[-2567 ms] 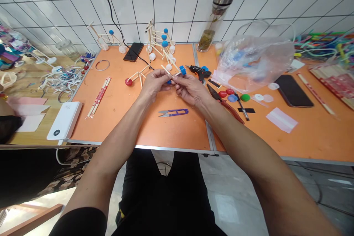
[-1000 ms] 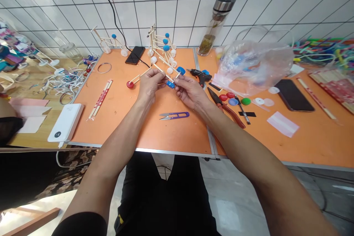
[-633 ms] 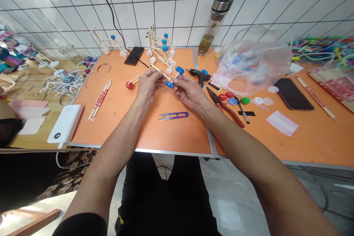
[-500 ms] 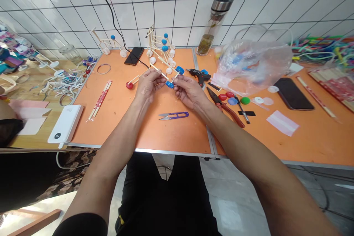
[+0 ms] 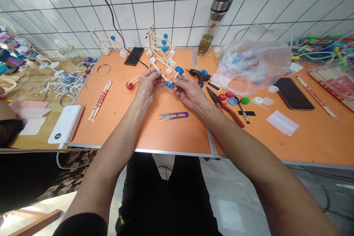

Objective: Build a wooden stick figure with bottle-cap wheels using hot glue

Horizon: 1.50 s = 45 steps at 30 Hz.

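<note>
Over the orange table, my left hand (image 5: 150, 85) pinches a thin wooden stick (image 5: 156, 67) that slants down toward a blue bottle cap (image 5: 169, 85). My right hand (image 5: 188, 89) grips another part of the same piece, a pale stick (image 5: 175, 76) meeting the cap from the right. The fingers partly cover where sticks and cap join. Just behind my right hand is a second blue cap (image 5: 179, 70) with sticks. Left of my left hand lies a red cap (image 5: 129, 85) with short sticks. Purple thread snips (image 5: 174, 116) lie below both hands.
Stick models with caps (image 5: 164, 42) stand at the back near a phone (image 5: 134, 56). On the right are a glue gun (image 5: 199, 76), pliers (image 5: 225, 107), loose caps (image 5: 245, 100), a plastic bag (image 5: 251, 66) and a tall bottle (image 5: 214, 25). A power bank (image 5: 65, 123) sits left.
Very little differs. The stick in my left hand has shifted slightly, and the blue cap has stayed almost in place between my hands.
</note>
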Each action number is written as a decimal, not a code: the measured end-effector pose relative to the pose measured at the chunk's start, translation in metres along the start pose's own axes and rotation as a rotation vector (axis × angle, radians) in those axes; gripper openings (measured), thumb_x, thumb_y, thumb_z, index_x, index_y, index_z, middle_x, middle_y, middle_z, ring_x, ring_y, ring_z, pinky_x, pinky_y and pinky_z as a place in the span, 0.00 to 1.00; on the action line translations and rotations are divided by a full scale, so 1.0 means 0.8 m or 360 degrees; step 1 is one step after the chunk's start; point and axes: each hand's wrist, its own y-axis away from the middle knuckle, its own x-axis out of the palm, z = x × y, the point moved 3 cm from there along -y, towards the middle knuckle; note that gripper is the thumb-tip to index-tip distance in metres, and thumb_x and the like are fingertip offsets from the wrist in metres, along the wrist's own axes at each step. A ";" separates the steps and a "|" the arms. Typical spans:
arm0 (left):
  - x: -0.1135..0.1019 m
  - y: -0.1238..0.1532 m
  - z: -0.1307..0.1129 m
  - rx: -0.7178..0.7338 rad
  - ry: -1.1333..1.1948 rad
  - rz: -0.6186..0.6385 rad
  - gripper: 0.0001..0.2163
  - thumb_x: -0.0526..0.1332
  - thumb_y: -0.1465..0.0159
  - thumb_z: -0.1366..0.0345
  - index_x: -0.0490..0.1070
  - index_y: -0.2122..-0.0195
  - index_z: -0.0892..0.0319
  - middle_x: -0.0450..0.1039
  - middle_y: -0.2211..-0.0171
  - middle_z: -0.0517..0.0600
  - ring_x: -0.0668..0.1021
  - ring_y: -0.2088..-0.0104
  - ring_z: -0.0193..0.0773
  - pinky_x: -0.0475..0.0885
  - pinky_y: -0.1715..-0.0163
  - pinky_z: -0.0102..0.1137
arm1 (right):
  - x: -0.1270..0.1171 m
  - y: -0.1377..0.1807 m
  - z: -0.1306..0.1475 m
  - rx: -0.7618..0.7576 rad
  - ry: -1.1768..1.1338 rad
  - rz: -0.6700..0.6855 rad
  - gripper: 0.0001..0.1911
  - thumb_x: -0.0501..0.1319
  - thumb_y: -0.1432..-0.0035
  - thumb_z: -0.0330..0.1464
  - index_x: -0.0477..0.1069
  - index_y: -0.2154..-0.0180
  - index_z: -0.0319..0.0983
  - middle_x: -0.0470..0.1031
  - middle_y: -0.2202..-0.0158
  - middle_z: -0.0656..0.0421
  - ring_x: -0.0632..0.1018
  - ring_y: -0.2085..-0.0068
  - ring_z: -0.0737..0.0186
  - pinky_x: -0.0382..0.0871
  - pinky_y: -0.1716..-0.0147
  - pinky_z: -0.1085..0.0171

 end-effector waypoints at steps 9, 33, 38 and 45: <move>-0.004 -0.007 -0.003 0.0108 0.0161 -0.0001 0.20 0.77 0.38 0.71 0.81 0.46 0.53 0.81 0.73 0.38 0.82 0.75 0.29 0.77 0.69 0.23 | 0.000 -0.003 -0.001 -0.0002 0.0023 -0.0015 0.20 0.89 0.49 0.31 0.82 0.62 0.42 0.84 0.69 0.67 0.78 0.73 0.75 0.69 0.78 0.76; -0.008 -0.006 -0.026 -0.0007 0.0301 -0.0217 0.15 0.83 0.25 0.59 0.83 0.63 0.57 0.75 0.76 0.39 0.74 0.80 0.22 0.69 0.79 0.17 | -0.004 -0.004 -0.003 -0.0030 -0.0029 -0.0005 0.22 0.90 0.54 0.32 0.83 0.62 0.41 0.82 0.69 0.68 0.78 0.72 0.76 0.70 0.78 0.77; -0.001 0.000 -0.027 -0.0170 0.0413 -0.0207 0.16 0.77 0.19 0.63 0.80 0.65 0.59 0.75 0.77 0.39 0.75 0.81 0.21 0.69 0.78 0.17 | -0.002 -0.003 -0.002 -0.0026 -0.0027 -0.0014 0.24 0.91 0.57 0.32 0.82 0.63 0.41 0.82 0.70 0.68 0.77 0.73 0.76 0.69 0.78 0.77; 0.000 0.001 -0.027 -0.0256 0.0464 -0.0193 0.15 0.75 0.17 0.63 0.80 0.64 0.60 0.76 0.77 0.39 0.74 0.81 0.21 0.70 0.78 0.16 | -0.004 -0.005 -0.004 -0.0020 0.0031 -0.0025 0.20 0.89 0.51 0.32 0.82 0.63 0.43 0.83 0.68 0.67 0.77 0.72 0.75 0.68 0.78 0.77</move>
